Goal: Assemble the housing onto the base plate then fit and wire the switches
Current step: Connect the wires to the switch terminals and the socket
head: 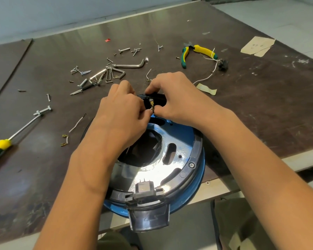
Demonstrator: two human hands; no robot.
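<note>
Both my hands work at the far rim of the housing.

My right hand grips the black switch from above with curled fingers. My left hand pinches the end of a white wire just at the switch terminals. Both wrists are bent down over the blue housing, which hangs over the near edge of the table. A second switch sits in its near rim. Screws and hex keys lie beyond my left hand, pliers toward the far right corner, and a screwdriver at the left edge.

Blue housing; yellow-green pliers; brown table.
</note>
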